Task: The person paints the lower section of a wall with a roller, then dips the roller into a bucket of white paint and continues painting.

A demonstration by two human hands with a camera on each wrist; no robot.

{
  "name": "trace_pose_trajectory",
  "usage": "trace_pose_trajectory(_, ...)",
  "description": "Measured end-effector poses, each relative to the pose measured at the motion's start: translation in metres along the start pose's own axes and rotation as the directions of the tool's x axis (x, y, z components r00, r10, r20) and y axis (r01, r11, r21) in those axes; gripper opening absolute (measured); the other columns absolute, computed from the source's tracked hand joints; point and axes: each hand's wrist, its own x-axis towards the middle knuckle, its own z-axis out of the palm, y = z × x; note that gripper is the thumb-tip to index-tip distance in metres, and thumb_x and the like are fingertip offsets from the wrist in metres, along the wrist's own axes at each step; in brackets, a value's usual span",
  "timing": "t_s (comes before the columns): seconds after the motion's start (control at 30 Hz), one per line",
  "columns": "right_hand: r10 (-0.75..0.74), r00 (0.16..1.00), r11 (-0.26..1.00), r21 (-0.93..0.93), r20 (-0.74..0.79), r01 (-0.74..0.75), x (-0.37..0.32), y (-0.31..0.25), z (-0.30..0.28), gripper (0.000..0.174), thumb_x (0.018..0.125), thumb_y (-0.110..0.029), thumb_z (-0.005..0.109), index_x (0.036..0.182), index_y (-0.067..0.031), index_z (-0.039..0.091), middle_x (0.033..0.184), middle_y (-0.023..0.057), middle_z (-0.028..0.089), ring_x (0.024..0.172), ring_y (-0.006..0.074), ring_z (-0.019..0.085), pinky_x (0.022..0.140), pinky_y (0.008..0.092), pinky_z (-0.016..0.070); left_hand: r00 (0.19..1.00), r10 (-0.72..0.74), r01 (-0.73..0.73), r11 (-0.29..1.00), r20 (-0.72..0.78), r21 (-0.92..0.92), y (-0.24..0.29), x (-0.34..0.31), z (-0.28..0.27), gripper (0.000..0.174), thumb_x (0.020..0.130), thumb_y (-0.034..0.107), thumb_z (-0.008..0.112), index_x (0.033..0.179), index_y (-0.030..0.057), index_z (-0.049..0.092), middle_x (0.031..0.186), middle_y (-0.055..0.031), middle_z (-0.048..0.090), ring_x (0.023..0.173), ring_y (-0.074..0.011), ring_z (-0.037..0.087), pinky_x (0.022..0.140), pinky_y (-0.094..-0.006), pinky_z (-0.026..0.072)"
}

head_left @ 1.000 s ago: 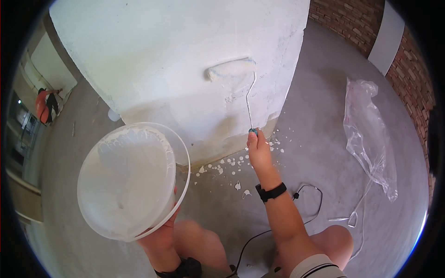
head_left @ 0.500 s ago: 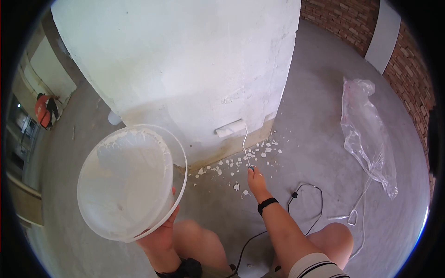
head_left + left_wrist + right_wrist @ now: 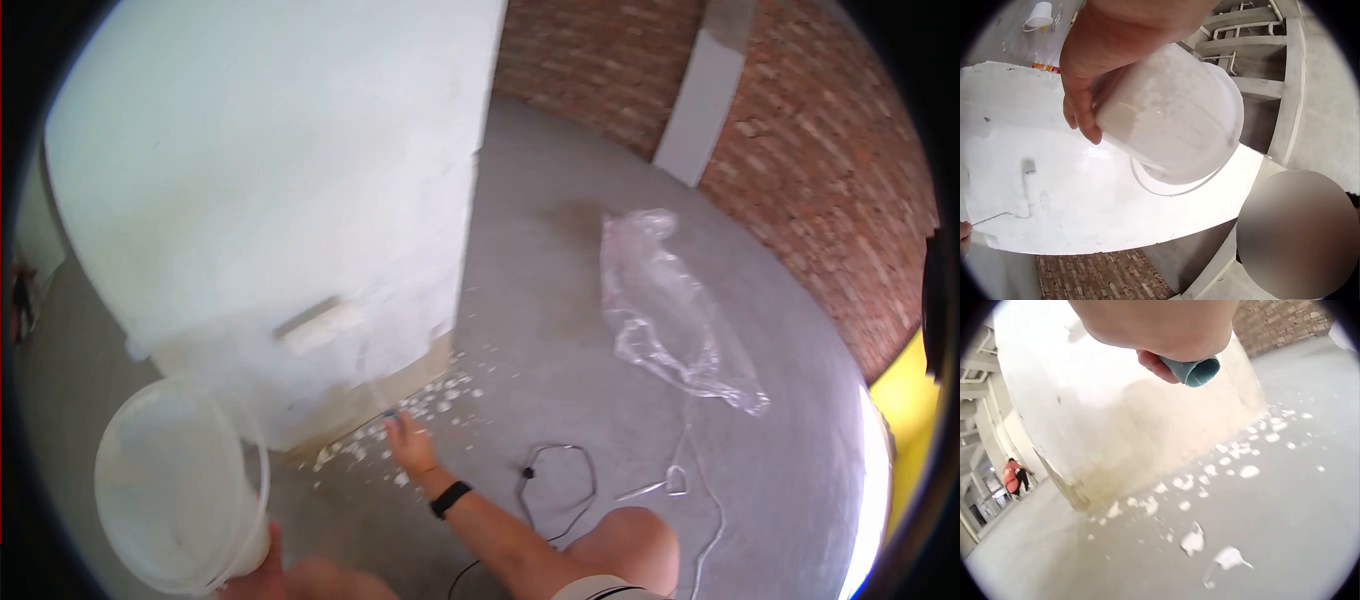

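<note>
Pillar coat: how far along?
Looks done: upper pillar, mostly white. In hand: roller low on the pillar, in the right hand; bucket in the left hand. Left, probably: tan base strip, white spots on the floor.

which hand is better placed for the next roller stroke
Right, most likely: the right hand grips the roller, close to the wall, while the left hand is busy holding the bucket.
</note>
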Motion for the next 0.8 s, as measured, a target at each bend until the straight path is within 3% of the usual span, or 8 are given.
trace_pose_trajectory(0.07, 0.01, 0.996, 0.979, 0.2, 0.087, -0.027, 0.009, -0.032, 0.005, 0.04, 0.093, -0.033, 0.05, 0.111, 0.0029, 0.053, 0.086, 0.0249, 0.062, 0.081, 0.0415, 0.06, 0.071, 0.0426, 0.0476, 0.85, 0.452, -0.438, 0.32, 0.271, 0.84, -0.007, 0.0, 0.023, 0.073, 0.064, 0.022, 0.082, 0.122, -0.0045, 0.047, 0.118, -0.0159, 0.059, 0.104, -0.03, 0.059, 0.09, -0.0464, 0.0498)
trace_pose_trajectory(0.2, 0.03, 0.976, 0.964, 0.253, 0.217, -0.086, 0.006, -0.085, -0.001, 0.041, 0.095, -0.032, 0.047, 0.115, 0.0037, 0.049, 0.091, 0.0252, 0.061, 0.086, 0.0384, 0.06, 0.074, 0.0404, 0.0461, 0.96, 0.279, -0.26, 0.841, 0.032, 0.475, -0.005, -0.004, 0.052, 0.075, 0.063, 0.018, 0.083, 0.124, -0.0025, 0.046, 0.117, -0.0152, 0.059, 0.102, -0.0307, 0.059, 0.09, -0.0459, 0.0501)
trace_pose_trajectory(0.27, 0.032, 0.966, 0.958, 0.267, 0.255, -0.102, 0.001, -0.095, 0.001, 0.039, 0.095, -0.031, 0.048, 0.115, 0.0028, 0.049, 0.08, 0.019, 0.058, 0.072, 0.0288, 0.057, 0.067, 0.0356, 0.0447, 0.685, 0.371, -0.457, -0.451, 0.627, 0.767, 0.003, 0.003, 0.04, 0.071, 0.061, 0.021, 0.085, 0.12, -0.0001, 0.051, 0.115, -0.0141, 0.061, 0.103, -0.0295, 0.059, 0.09, -0.0437, 0.0497)
trace_pose_trajectory(0.37, -0.037, 0.972, 0.954, 0.299, 0.232, -0.035, -0.005, -0.103, 0.003, 0.036, 0.095, -0.029, 0.047, 0.114, 0.0016, 0.049, 0.079, 0.018, 0.057, 0.072, 0.0283, 0.057, 0.067, 0.0349, 0.0446, 0.748, 0.497, -0.494, -0.027, 0.44, 0.869, -0.001, 0.008, 0.029, 0.065, 0.06, 0.024, 0.086, 0.113, 0.0008, 0.058, 0.111, -0.0139, 0.063, 0.101, -0.0284, 0.06, 0.089, -0.0421, 0.0493)
trace_pose_trajectory(0.5, -0.067, 0.968, 0.955, 0.296, 0.243, -0.008, -0.009, -0.12, -0.002, 0.033, 0.096, -0.026, 0.047, 0.114, 0.0004, 0.048, 0.079, 0.0177, 0.057, 0.072, 0.0282, 0.057, 0.067, 0.0347, 0.0444, 0.682, 0.446, -0.387, -0.451, 0.579, 0.804, 0.01, 0.007, 0.038, 0.06, 0.06, 0.028, 0.086, 0.108, 0.0016, 0.061, 0.109, -0.0137, 0.064, 0.098, -0.0291, 0.061, 0.087, -0.0415, 0.0493)
trace_pose_trajectory(0.6, -0.038, 0.927, 0.954, 0.288, 0.372, -0.077, -0.008, -0.138, -0.006, 0.036, 0.096, -0.028, 0.046, 0.116, 0.0025, 0.047, 0.087, 0.0232, 0.059, 0.079, 0.0367, 0.058, 0.07, 0.038, 0.0456, 0.642, 0.525, -0.402, -0.391, 0.559, 0.828, 0.008, 0.01, 0.045, 0.063, 0.059, 0.03, 0.087, 0.108, 0.0009, 0.06, 0.108, -0.0138, 0.064, 0.095, -0.0307, 0.062, 0.084, -0.0426, 0.05)
trace_pose_trajectory(0.67, -0.12, 0.939, 0.957, 0.288, 0.322, 0.023, -0.009, -0.146, -0.004, 0.034, 0.096, -0.027, 0.045, 0.115, 0.0017, 0.046, 0.087, 0.0236, 0.058, 0.078, 0.0379, 0.057, 0.07, 0.0385, 0.0453, 0.666, 0.636, -0.497, -0.013, 0.391, 0.868, 0.003, 0.011, 0.05, 0.064, 0.059, 0.032, 0.087, 0.108, 0.0012, 0.06, 0.106, -0.0148, 0.065, 0.093, -0.0314, 0.063, 0.083, -0.0416, 0.0503)
trace_pose_trajectory(0.8, -0.178, 0.933, 0.914, 0.404, 0.312, 0.04, 0.0, -0.181, -0.005, 0.027, 0.096, -0.024, 0.045, 0.111, -0.0016, 0.046, 0.071, 0.0146, 0.052, 0.063, 0.0262, 0.05, 0.062, 0.0335, 0.0421, 0.768, 0.563, -0.373, 0.006, 0.305, 0.928, 0.011, 0.008, 0.04, 0.069, 0.063, 0.031, 0.084, 0.116, -0.0015, 0.054, 0.116, -0.0179, 0.06, 0.104, -0.0329, 0.058, 0.087, -0.0464, 0.0484)
